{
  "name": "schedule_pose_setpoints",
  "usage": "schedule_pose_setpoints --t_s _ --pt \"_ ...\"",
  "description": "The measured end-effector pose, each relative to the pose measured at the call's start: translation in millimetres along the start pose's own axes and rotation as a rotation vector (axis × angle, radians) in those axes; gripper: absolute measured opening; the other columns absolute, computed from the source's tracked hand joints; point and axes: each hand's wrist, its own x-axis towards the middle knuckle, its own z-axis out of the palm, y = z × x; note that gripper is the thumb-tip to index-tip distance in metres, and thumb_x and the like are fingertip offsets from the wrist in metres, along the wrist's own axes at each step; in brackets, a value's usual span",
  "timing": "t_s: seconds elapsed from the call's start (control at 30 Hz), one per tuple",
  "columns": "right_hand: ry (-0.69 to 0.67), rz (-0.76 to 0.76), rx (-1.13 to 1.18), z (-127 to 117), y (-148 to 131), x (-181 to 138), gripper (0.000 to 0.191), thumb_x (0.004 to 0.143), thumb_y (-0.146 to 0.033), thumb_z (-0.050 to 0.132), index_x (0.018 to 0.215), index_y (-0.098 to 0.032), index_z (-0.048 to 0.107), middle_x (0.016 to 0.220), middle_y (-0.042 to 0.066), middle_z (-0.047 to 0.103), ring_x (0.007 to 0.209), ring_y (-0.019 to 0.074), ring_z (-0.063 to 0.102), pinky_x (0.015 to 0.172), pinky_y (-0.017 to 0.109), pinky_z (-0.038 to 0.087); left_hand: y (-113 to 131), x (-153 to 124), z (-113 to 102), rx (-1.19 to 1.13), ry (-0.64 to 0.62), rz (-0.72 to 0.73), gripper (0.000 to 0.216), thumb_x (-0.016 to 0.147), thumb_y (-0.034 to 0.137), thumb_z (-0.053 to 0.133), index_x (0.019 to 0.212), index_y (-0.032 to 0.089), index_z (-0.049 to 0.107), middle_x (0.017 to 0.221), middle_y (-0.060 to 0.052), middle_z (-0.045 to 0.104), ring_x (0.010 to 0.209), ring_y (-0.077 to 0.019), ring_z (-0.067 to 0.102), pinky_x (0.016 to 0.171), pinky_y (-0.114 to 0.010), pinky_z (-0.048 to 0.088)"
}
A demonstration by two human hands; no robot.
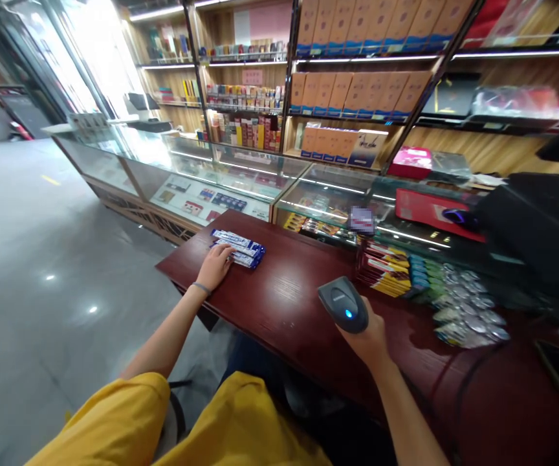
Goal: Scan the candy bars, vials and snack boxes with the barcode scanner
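Observation:
Several blue-and-white snack packets (246,244) lie side by side on the dark red wooden table (279,304), left of its middle. Resting on their near left edge is my left hand (215,264), fingers stretched out over the wrappers and not closed around any of them. My right hand (369,333) is wrapped around the handle of a dark grey barcode scanner (343,304). A blue light glows on top of the scanner, whose head points up and left, above the table. Most of my right fingers are hidden behind it.
Red-and-yellow packets (383,268), blue and green packets (422,275) and silvery round-topped packages (468,307) stand along the table's right back. Behind runs a glass display counter (241,168). A red mat (429,213) with a mouse (459,218) and a black monitor (526,226) are at right.

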Motion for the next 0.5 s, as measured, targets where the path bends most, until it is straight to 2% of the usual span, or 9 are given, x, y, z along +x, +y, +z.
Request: schedule_pose_setpoints --t_s 0.13,0.27,0.4,0.5 --pt "-0.014 -0.023 -0.025 4 0 -1 0.036 0.076 -0.031 0.063 0.110 -0.023 0.055 0.072 0.003 0.071 0.062 0.0232 0.071 0.057 0.028 0.052 -3 1 4 0.127 -0.048 0.041 0.026 0.085 0.021 0.058 0.109 0.025 0.069 0.115 -0.012 0.063 0.112 -0.0305 0.054 0.107 -0.046 0.038" --pt "0.009 -0.060 -0.065 6 -4 -1 0.033 0.077 -0.031 0.062 0.108 -0.021 0.056 0.073 0.004 0.072 0.060 0.0241 0.071 0.055 0.029 0.051 0 -1 2 0.157 -0.046 0.058 0.025 0.088 0.023 0.056 0.107 0.026 0.070 0.111 -0.011 0.065 0.108 -0.0298 0.056 0.105 -0.045 0.039" --pt "0.008 -0.062 -0.112 7 -6 1 0.034 0.076 -0.034 0.061 0.108 -0.021 0.056 0.068 0.004 0.071 0.057 0.0242 0.070 0.053 0.029 0.049 8 -4 -3 0.131 -0.009 0.076 0.025 0.090 0.026 0.056 0.110 0.027 0.071 0.111 -0.010 0.067 0.107 -0.0278 0.059 0.103 -0.042 0.041" --pt "-0.002 -0.058 -0.141 7 -6 3 0.036 0.076 -0.036 0.061 0.109 -0.021 0.057 0.070 0.004 0.072 0.059 0.0243 0.071 0.055 0.028 0.049 22 -5 2 0.066 0.072 0.095 0.024 0.093 0.029 0.055 0.111 0.026 0.071 0.109 -0.008 0.070 0.106 -0.0247 0.061 0.100 -0.040 0.044"
